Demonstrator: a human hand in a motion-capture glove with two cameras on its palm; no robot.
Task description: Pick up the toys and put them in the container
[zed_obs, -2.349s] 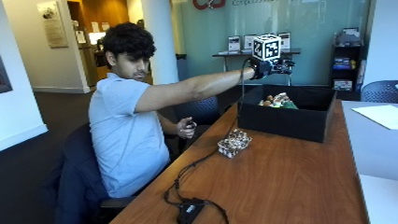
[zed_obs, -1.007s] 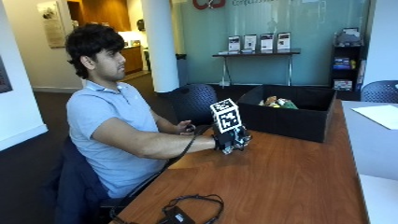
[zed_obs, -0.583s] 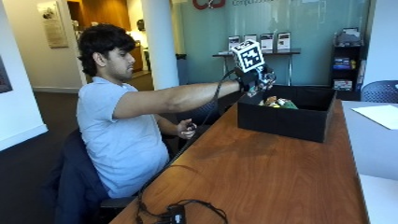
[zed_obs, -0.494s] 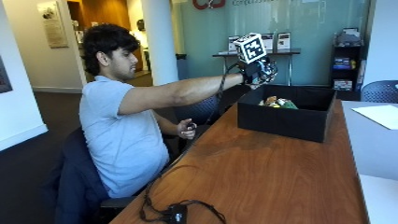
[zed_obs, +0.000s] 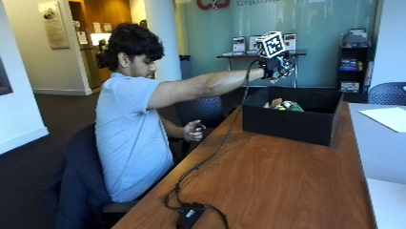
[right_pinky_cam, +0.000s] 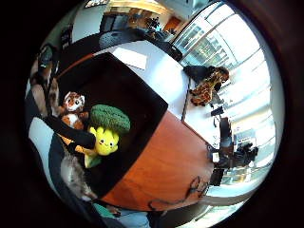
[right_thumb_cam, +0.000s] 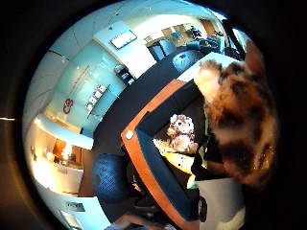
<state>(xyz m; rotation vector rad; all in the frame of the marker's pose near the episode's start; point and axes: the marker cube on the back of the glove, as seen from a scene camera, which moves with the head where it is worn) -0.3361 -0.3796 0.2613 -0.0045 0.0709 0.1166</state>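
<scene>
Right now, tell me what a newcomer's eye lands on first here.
First, the gloved right hand raised above the near end of the black container on the wooden table, gripping a spotted plush toy. Next, the toys already inside the container: a tiger plush beside a yellow plush with a green top.

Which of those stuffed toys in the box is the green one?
The knitted green toy, lying in the black box between the striped orange tiger and the yellow plush.
</scene>
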